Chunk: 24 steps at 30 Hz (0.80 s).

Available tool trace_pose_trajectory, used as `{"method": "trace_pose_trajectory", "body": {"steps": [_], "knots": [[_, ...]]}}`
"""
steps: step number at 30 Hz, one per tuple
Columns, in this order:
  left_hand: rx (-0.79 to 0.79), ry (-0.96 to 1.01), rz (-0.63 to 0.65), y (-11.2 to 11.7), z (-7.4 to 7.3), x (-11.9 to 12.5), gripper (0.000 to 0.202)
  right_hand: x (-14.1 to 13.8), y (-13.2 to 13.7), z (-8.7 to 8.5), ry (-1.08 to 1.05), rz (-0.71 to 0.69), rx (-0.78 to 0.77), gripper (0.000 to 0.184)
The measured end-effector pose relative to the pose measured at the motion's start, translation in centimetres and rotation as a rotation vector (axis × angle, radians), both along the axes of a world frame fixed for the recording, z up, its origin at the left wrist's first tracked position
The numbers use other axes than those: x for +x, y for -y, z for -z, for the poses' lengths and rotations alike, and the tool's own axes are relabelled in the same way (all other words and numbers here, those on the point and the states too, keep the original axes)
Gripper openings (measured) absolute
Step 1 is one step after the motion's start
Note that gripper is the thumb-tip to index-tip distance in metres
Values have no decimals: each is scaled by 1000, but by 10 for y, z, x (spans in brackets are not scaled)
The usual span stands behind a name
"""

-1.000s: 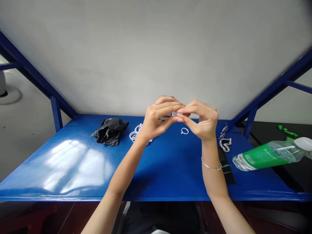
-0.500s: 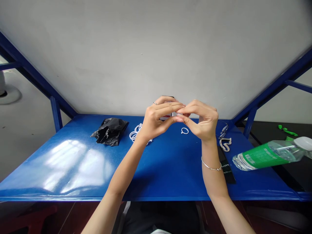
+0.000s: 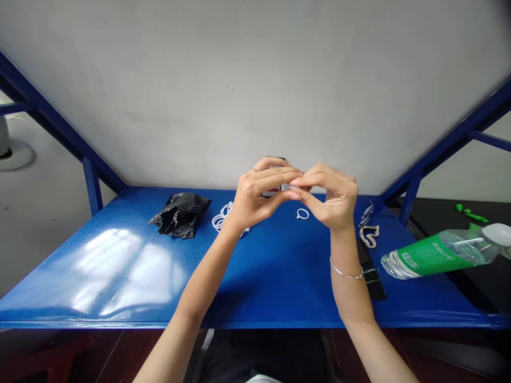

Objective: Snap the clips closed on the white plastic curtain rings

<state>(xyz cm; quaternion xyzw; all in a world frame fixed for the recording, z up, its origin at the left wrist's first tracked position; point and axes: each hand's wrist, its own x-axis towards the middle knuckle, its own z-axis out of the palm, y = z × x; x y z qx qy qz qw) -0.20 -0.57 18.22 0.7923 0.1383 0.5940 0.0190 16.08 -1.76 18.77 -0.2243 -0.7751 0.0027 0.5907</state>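
Note:
My left hand (image 3: 257, 194) and my right hand (image 3: 333, 197) are raised above the blue table (image 3: 255, 276), fingertips meeting in a pinch. Between them sits a small pale piece (image 3: 294, 187), too small to name. My left hand wears a ring, and a thin bracelet circles my right wrist. A small white ring (image 3: 302, 214) lies on the table just behind my hands. A heap of white rings (image 3: 222, 216) lies behind my left wrist.
A crumpled black plastic bag (image 3: 180, 214) lies at the back left. A white heart-shaped piece (image 3: 369, 235) and a black strip (image 3: 371, 276) lie to the right. A water bottle with a green label (image 3: 439, 254) lies at the right edge. A grey panel stands behind.

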Motion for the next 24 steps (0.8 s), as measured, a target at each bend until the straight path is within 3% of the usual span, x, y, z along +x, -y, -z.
{"method": "trace_pose_trajectory", "body": {"steps": [18,24], "knots": [[-20,-16,-22,2,0,0,30,0,0,0,-16,-32,14,12],[-52,-62,-94,1,0,-3,36,-2,0,2,-64,-6,-32,5]]}}
